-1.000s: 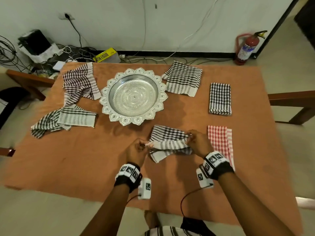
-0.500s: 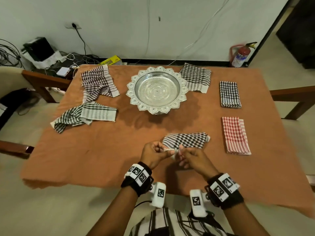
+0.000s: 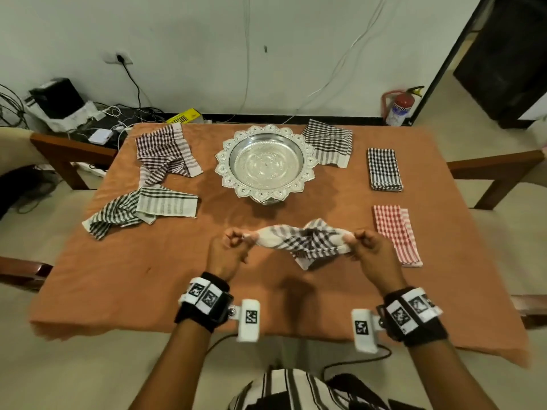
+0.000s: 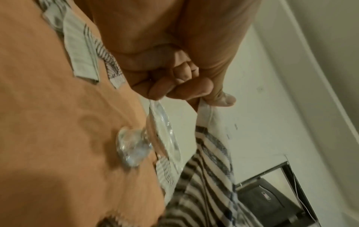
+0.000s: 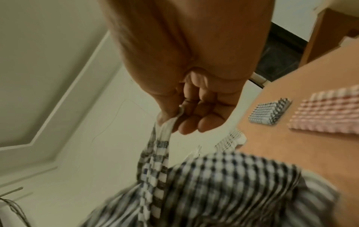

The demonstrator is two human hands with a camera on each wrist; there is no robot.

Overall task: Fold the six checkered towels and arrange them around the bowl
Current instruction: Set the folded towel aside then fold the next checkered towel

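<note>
L hand + R hand: each grip pinched tight on one end of a black-and-white checkered cloth towel, stretched between them, lifted above the orange-brown tabletop, middle sagging. Ornate silver metal bowl sits beyond it, centre-far. Folded black-checked towel and folded red-checked towel lie R of bowl. 3 more towels unfolded: two crumpled L, one far R touching the bowl rim.
</note>
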